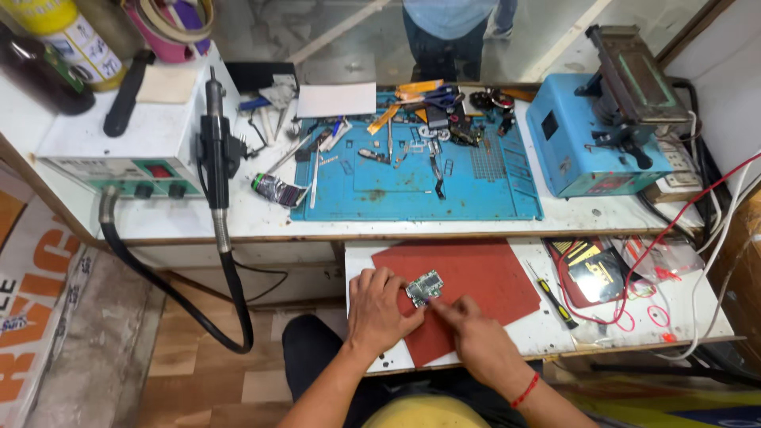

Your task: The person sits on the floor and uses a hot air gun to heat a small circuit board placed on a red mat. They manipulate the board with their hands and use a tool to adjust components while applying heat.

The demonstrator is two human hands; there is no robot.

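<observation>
Hands meet over a small green circuit board (424, 287) lying on the red mat (476, 277) of the lower table (539, 329). Left hand (379, 309) steadies its left edge with its fingers; right hand (468, 329) points 1 finger at its lower corner. Best pressed flat, gripped by the edges. Yellow-handled screwdriver (555, 297) lies near.

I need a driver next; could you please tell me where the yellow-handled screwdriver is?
The yellow-handled screwdriver lies on the lower pull-out shelf, just right of the red mat, beside the red wires.
</observation>
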